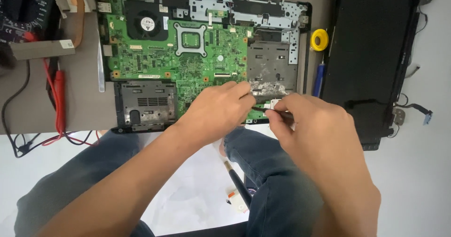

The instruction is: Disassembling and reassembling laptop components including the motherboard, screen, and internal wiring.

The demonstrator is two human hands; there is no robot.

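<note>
An opened laptop base with a green motherboard (188,53) lies on a low grey table in the head view. My left hand (216,112) rests on the board's near right corner, fingertips pressed by a small white connector (271,105). My right hand (314,133) pinches a thin dark tool (261,109) whose tip touches that same connector. Both hands meet at the lower right edge of the board, beside a grey metal bay (270,65).
A black laptop lid (371,44) lies at the right. A yellow tape roll (319,39) and a blue-handled screwdriver (319,79) sit between them. Red probe leads (59,100) and a multimeter (23,9) are at the left. My jeans-clad knees (263,171) are below the table.
</note>
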